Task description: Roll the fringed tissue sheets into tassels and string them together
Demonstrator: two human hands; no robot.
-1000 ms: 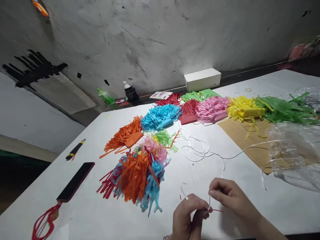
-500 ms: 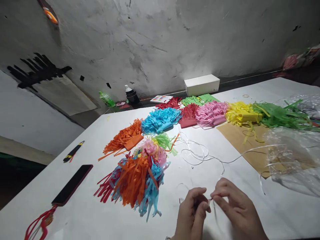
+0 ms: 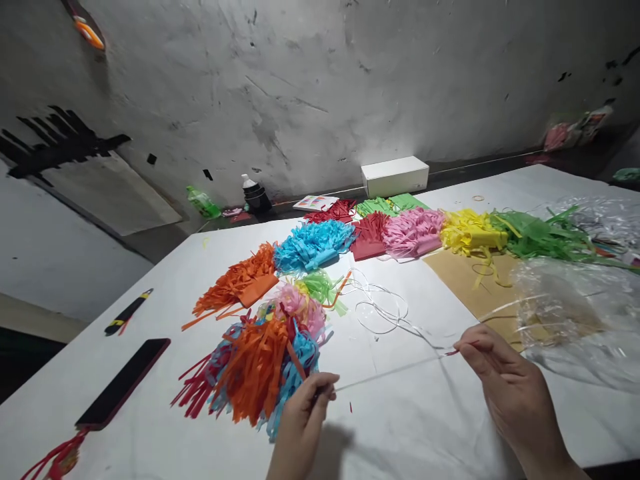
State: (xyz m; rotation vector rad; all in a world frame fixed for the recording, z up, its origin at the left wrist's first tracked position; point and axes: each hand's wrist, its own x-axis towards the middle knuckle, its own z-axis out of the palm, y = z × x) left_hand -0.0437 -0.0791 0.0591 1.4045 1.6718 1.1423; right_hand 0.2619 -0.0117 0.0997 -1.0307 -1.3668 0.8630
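The left hand (image 3: 303, 417) pinches one end of a thin white string (image 3: 390, 373) between thumb and fingertips, closed tight on it. The right hand (image 3: 500, 380) pinches the string's other part the same way, thumb against forefinger, with a small red bit showing at the pinch. Between the two hands the string runs taut and nearly straight, just above the white table (image 3: 425, 427), rising slightly toward the right hand. The hands are well apart.

Beyond the right hand the string trails on into a loose tangle of loops (image 3: 377, 307) lying on the table, and a further strand runs off toward a crumpled clear plastic bag (image 3: 580, 313) at the right.

Just beside the left hand lies a mixed bundle (image 3: 255, 370) of orange, blue, red and pink paper fringe. Behind it sits a row of single-colour fringe piles: orange (image 3: 235, 287), blue (image 3: 313, 243), red (image 3: 367, 233), pink (image 3: 410, 230), yellow (image 3: 470, 230) and green (image 3: 540, 230). A brown paper sheet (image 3: 480, 287) lies under the yellow pile's near edge and reaches beneath the bag.

At the table's left edge rest a dark phone (image 3: 123, 383) with a red strap (image 3: 53, 460) and, farther back, a black pen (image 3: 127, 312). A white box (image 3: 395, 177) stands against the grey wall (image 3: 320, 80), with a dark bottle (image 3: 255, 193) and a green one (image 3: 203, 201) to its left.
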